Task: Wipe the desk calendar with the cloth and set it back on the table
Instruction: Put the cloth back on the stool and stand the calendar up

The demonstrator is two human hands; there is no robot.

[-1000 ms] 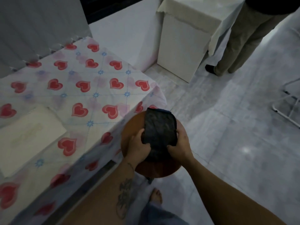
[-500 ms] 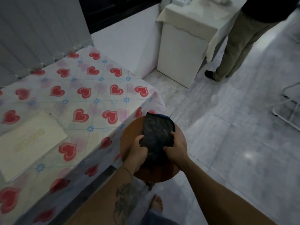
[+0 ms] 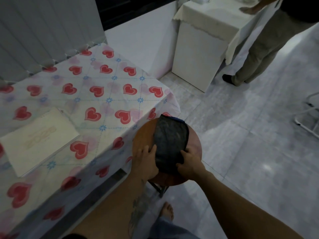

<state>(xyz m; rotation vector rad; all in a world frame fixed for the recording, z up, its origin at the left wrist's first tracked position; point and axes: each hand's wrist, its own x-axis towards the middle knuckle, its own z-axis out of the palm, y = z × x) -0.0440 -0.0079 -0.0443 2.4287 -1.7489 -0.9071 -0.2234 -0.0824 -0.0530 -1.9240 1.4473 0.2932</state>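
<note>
A dark cloth lies on a round brown stool beside the table. My left hand grips the cloth's near left edge and my right hand grips its near right edge. The desk calendar, cream-coloured and lying flat, rests on the table's heart-patterned cover, well to the left of both hands. Neither hand touches the calendar.
A white cabinet with a pale cover stands at the back. Another person stands beside it on the tiled floor. A white metal frame sits at the right edge. My bare foot shows below the stool.
Both hands have slid back toward the near end of the cloth. The view has tilted so the table and calendar sit further right and lower in the frame.
</note>
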